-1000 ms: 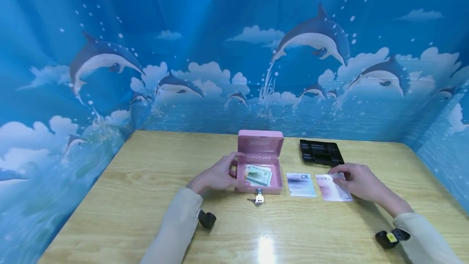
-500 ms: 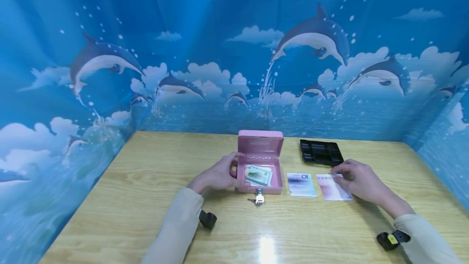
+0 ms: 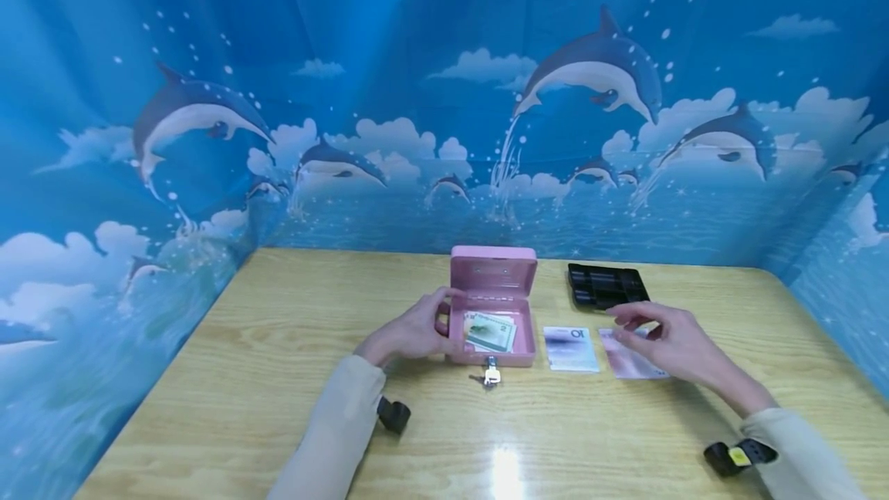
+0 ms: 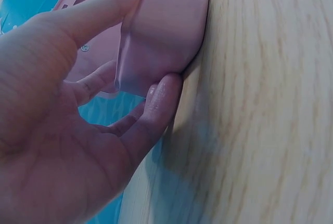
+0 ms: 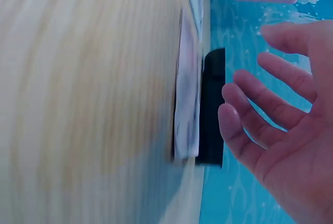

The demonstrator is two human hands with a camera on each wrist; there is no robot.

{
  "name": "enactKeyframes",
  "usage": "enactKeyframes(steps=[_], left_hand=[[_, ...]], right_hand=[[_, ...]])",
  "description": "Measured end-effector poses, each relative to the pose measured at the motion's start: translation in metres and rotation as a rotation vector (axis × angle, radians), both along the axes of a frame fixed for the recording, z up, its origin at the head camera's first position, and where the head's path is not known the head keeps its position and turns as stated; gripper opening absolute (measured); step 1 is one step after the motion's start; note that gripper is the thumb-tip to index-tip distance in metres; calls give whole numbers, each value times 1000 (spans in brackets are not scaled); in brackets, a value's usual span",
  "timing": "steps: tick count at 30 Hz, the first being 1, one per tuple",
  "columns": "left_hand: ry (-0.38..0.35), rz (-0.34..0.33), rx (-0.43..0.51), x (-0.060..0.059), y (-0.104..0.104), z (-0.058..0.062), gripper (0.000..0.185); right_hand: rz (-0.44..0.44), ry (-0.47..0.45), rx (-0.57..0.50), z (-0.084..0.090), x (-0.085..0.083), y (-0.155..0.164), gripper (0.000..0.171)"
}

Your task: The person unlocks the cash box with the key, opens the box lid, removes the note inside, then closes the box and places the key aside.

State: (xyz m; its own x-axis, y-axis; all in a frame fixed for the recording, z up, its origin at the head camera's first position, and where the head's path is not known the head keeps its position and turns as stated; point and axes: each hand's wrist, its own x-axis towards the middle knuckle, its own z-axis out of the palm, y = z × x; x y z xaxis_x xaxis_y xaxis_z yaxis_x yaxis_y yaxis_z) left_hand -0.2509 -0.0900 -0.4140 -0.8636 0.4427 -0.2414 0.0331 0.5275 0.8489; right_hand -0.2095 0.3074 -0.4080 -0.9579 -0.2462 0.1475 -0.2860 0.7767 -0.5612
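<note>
R hand [image 3: 670,342] lifted; 2 notes [image 3: 571,348] out.

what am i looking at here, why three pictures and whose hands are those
These are one person's two bare hands, filmed by three cameras at once. The wide picture comes from a camera on the head; the two close-ups come from cameras strapped to each wrist. On the wooden table stands an open pink cash box with banknotes inside and keys at its front. The left hand holds the box's side, with a finger tucked under it. The right hand hovers, fingers relaxed, over a pinkish note. Beside that lie a bluish note and a black tray.
</note>
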Motion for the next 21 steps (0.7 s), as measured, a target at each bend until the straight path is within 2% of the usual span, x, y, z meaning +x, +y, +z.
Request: enactKeyframes(steps=[10,21], left_hand=[[-6,2,-4,0,0,0,92],[-8,-6,14,-1,1,1,91]], right_hand=[[50,-42,-126,4,2,-22,41],[92,-50,-164,-1,0,-54,41]])
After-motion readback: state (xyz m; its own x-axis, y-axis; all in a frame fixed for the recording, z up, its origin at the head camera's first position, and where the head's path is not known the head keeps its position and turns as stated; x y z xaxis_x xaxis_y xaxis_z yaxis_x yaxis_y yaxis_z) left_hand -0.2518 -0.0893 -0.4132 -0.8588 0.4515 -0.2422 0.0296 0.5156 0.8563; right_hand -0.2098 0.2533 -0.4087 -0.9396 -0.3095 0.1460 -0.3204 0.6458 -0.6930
